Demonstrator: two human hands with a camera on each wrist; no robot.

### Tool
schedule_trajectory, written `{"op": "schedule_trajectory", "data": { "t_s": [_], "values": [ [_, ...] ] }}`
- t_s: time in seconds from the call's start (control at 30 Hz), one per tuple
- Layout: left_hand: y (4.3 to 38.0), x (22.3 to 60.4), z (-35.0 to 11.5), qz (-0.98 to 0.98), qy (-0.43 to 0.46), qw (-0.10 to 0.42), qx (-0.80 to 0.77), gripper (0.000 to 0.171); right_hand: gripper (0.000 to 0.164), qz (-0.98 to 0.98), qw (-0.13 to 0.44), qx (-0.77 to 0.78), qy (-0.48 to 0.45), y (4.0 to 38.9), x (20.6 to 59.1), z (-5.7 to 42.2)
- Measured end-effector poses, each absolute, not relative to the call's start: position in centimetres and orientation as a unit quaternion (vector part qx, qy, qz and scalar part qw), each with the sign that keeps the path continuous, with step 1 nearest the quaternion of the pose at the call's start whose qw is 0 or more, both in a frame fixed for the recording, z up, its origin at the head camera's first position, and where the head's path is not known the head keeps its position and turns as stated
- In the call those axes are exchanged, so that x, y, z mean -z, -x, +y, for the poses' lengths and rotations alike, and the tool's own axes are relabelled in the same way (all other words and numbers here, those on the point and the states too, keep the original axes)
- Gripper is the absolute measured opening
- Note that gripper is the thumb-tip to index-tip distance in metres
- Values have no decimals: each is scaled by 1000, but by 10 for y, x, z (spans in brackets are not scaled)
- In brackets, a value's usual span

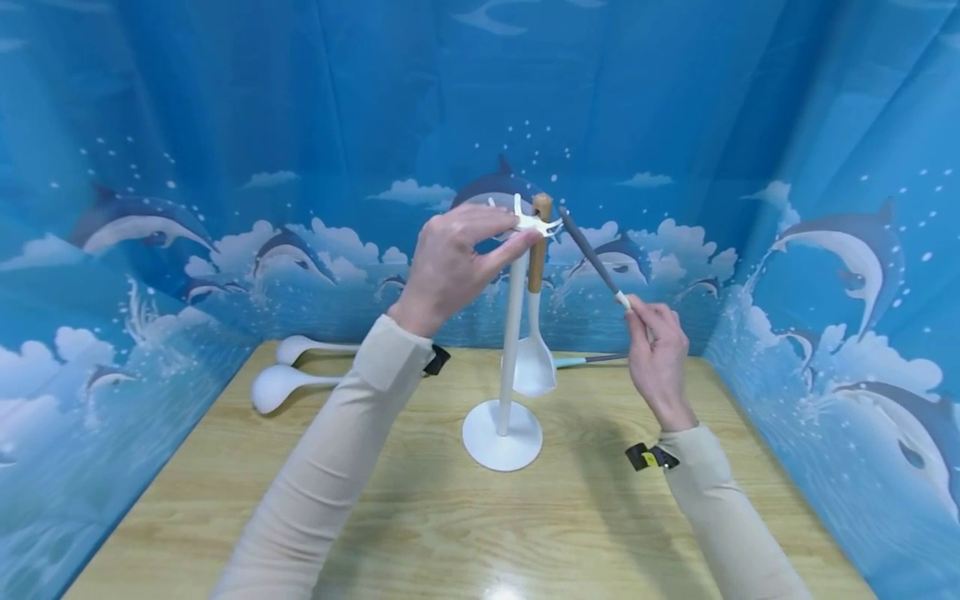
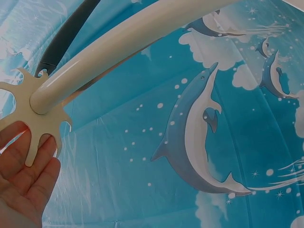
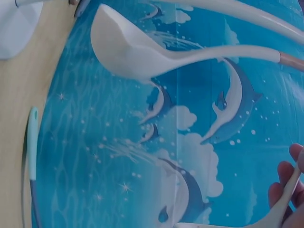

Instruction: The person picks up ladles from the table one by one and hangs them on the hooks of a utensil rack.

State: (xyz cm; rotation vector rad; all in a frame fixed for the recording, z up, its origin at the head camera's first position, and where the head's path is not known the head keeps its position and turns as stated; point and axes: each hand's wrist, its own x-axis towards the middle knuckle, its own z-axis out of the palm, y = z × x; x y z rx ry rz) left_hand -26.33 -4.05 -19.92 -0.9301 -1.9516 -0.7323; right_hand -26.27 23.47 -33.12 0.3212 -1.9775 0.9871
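Note:
In the head view my left hand [image 1: 457,258] grips the hooked top [image 1: 534,223] of a white utensil stand [image 1: 513,342], thumb and fingers at its prongs. A white turner [image 1: 535,367] with a wooden handle hangs there, its scooped head seen from the side in the right wrist view. My right hand [image 1: 660,350] pinches the white shaft of a utensil with a dark grey handle [image 1: 592,258], slanted up toward the hooks. That handle's end is beside a prong in the left wrist view; contact is unclear. The held utensil's head is mostly out of view.
Two white ladles [image 1: 273,387] lie at the back left of the wooden table [image 1: 420,517], partly behind the left arm. A mint-and-dark utensil [image 1: 573,362] lies at the back edge, right of the stand. Blue dolphin-print curtains [image 1: 660,100] enclose the table's back and sides.

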Motion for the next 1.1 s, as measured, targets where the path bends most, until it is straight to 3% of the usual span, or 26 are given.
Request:
{"op": "schedule_trajectory", "data": {
  "t_s": [0.2,1.1],
  "values": [
    [264,199,-41,-777,369,420,288,28,26,-801,452,-370,-130,262,326,240],
    [263,201,-40,-777,364,424,290,28,29,-829,358,-411,-126,258,336,229]
  ]
}}
